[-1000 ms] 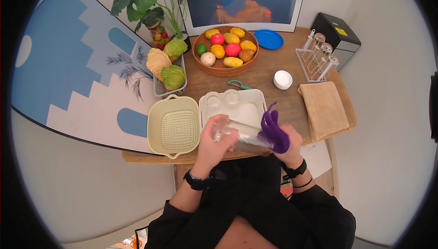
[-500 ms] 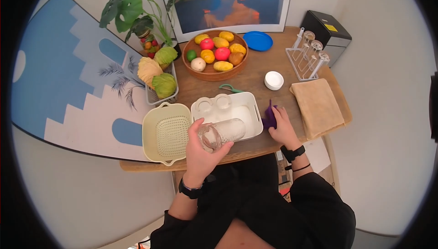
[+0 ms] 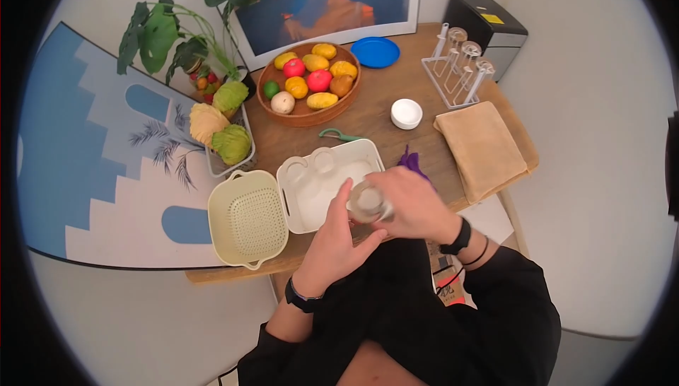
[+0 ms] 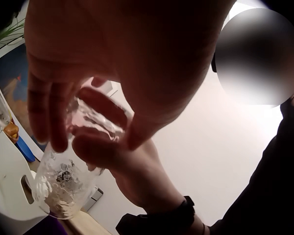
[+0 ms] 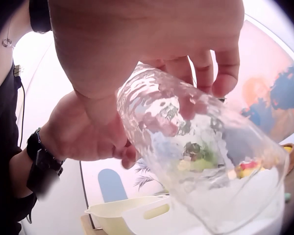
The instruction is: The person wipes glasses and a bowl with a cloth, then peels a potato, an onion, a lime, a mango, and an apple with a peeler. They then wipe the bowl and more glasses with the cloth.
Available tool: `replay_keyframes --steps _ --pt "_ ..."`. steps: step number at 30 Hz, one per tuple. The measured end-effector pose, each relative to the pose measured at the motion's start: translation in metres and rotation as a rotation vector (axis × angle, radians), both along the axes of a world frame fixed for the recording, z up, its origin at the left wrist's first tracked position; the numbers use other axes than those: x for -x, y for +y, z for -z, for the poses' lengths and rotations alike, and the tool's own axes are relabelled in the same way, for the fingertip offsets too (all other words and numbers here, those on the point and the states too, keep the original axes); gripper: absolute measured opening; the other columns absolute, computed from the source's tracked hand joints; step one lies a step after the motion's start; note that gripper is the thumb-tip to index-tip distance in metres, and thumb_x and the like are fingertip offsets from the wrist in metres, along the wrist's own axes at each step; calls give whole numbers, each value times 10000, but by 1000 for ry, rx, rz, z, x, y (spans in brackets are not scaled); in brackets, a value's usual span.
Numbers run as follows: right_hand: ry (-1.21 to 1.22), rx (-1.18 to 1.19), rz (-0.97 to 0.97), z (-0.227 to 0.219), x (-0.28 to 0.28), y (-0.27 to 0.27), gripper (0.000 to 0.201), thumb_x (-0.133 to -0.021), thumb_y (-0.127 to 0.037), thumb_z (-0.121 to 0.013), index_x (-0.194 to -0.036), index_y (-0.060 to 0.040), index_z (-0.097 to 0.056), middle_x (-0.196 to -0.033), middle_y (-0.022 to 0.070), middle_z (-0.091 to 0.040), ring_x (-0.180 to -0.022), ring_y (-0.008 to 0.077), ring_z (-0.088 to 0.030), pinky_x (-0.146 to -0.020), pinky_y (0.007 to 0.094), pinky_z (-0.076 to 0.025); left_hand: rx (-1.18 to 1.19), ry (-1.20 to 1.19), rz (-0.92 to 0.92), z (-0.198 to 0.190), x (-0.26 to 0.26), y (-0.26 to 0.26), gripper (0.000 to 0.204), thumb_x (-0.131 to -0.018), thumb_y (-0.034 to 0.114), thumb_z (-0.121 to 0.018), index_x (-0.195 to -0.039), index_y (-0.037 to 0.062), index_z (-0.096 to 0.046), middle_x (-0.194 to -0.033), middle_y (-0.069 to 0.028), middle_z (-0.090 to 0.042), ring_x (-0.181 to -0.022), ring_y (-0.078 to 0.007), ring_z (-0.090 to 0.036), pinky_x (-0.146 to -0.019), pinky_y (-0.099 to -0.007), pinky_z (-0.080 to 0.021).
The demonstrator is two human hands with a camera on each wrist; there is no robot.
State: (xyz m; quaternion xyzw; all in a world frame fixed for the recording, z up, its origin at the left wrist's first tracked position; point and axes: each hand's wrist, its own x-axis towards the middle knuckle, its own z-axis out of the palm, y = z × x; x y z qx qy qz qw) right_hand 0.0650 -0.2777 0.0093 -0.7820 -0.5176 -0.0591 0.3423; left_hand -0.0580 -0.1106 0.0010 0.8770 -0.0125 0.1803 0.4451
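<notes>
In the head view, my right hand [image 3: 411,206] grips a clear textured drinking glass [image 3: 368,202] above the table's front edge. The right wrist view shows the fingers wrapped round one end of the glass [image 5: 186,142], its wide rim tilted down and away. My left hand [image 3: 336,252] is close beside the glass, thumb and fingers spread apart. Its fingers [image 4: 59,117] overlap the glass in the left wrist view. A white basin [image 3: 322,191] behind the hands contains two clear glasses [image 3: 323,160]. A limp purple cloth [image 3: 412,163] lies right of the basin.
A pale yellow colander [image 3: 247,248] stands left of the basin. Behind are a green peeler-like tool [image 3: 341,136], a basket of fruit [image 3: 311,116], white bowls [image 3: 406,114] and a blue plate [image 3: 375,52]. To the right are a folded tan towel [image 3: 481,151] and a glass rack [image 3: 453,103].
My right hand has put the purple cloth down on the table, then moved left and taken hold of the glass. The left hand, which held the glass, has loosened and spread beside it.
</notes>
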Motion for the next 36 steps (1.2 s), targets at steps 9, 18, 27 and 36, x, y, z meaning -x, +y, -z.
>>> replay_keyframes --steps 9,18,27,36 --pt "35 -193 562 -13 -169 -36 694 -729 -184 -790 -1332 -29 -483 -1177 222 -627 -1111 411 -612 -936 441 -511 -352 121 -322 37 -12 68 744 -845 148 -741 -1468 -23 -373 -1324 -239 -525 -1139 -371 -567 -1013 -430 -458" --pt "-186 -334 745 11 -395 -14 703 -773 -138 -767 -1368 -16 -414 -1257 290 -573 -1179 454 -569 -984 475 -488 -507 214 -345 58 -60 79 801 -802 172 -764 -1468 -35 -370 -1474 -325 -365 -1412 -495 -321 -1148 -557 -294" --pt "-95 9 996 81 -481 -1 674 -792 -205 -772 -1324 -41 -393 -1256 277 -597 -1143 458 -613 -940 540 -522 -424 312 -353 55 -62 98 789 -823 101 -748 -1477 -53 -333 -1467 -306 -410 -1378 -460 -403 -1151 -476 -350" --pt "78 285 1092 74 -483 -2 744 -817 -351 -750 -1386 -11 -411 -1242 271 -636 -1175 437 -608 -964 526 -510 -419 334 -349 56 -72 100 811 -798 83 -770 -1469 -48 -336 -1434 -296 -434 -1321 -463 -453 -1100 -467 -409"
